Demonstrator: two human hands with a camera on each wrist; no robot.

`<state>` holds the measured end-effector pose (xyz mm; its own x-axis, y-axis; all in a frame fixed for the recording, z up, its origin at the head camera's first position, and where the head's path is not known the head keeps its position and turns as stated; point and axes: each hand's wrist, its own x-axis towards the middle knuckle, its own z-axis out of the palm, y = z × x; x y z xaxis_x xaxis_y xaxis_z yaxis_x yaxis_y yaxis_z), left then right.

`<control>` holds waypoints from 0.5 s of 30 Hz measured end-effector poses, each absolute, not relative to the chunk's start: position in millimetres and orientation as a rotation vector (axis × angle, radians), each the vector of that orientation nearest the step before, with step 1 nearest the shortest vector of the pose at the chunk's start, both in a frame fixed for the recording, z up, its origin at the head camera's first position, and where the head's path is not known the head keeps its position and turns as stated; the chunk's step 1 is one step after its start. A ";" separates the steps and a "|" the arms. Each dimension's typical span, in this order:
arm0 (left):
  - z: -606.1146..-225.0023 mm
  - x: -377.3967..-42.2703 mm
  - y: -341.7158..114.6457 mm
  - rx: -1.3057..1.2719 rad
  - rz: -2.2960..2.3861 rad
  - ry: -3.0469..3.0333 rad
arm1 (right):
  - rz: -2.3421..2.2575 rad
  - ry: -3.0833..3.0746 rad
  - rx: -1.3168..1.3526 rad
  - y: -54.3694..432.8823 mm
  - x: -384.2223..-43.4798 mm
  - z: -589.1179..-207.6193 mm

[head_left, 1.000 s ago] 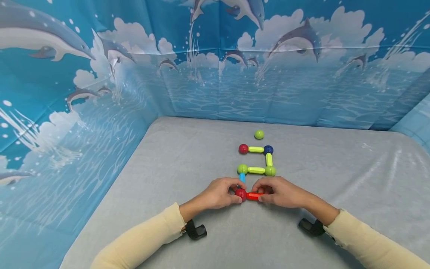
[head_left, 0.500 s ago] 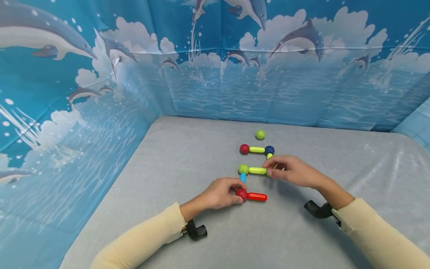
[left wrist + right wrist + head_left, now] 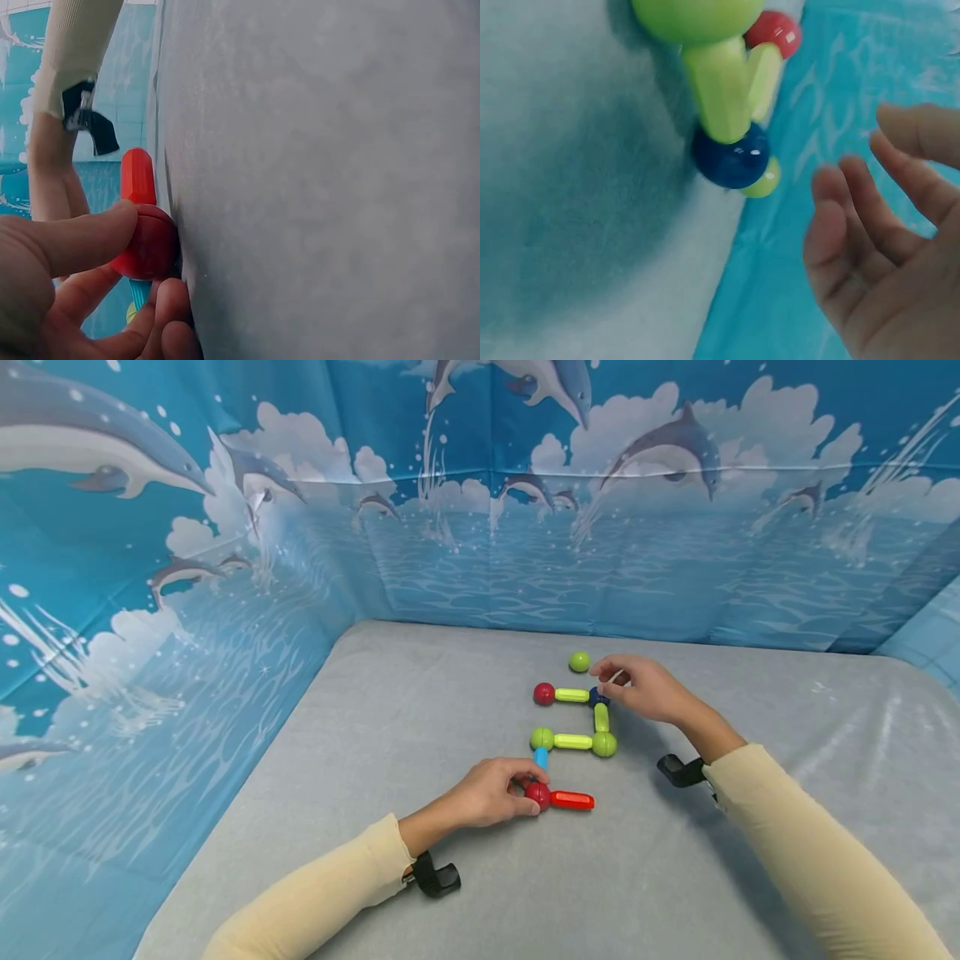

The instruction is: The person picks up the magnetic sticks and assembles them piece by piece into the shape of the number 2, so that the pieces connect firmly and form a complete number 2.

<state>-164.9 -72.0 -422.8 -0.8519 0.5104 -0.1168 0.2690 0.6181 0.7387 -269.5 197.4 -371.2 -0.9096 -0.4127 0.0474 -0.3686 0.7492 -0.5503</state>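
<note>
My left hand (image 3: 491,791) pinches the near red ball (image 3: 537,794) between thumb and fingers. A red rod (image 3: 572,800) sticks out to the right of this ball, and a light blue rod (image 3: 541,758) joins it to a green ball (image 3: 542,738). From there a yellow-green rod (image 3: 573,742) runs to a second green ball (image 3: 604,744), then another rod (image 3: 602,718) to the dark blue ball (image 3: 731,156). My right hand (image 3: 645,687) holds nothing; its loosely bent fingers hover by the dark blue ball, partly covering it, close to a loose green ball (image 3: 580,662).
A third yellow-green rod (image 3: 572,695) links the dark blue ball to the far red ball (image 3: 544,693). Everything lies on a grey cloth-covered table (image 3: 420,693). Dolphin-print curtains (image 3: 450,568) stand behind it and at the left. Each wrist wears a black camera mount (image 3: 438,877).
My right hand has let go of the red rod and moved away from me, past the right green ball, to beside the dark blue ball. The left hand keeps its place on the red ball.
</note>
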 end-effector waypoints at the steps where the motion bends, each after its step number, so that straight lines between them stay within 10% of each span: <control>1: -422.6 -164.8 -72.0 0.627 1.079 2.526 | -0.856 2.881 -0.625 196.0 -275.2 -372.2; 15: -421.2 -165.9 -71.3 0.633 1.096 2.497 | -0.465 2.809 -0.566 175.7 -331.7 -389.0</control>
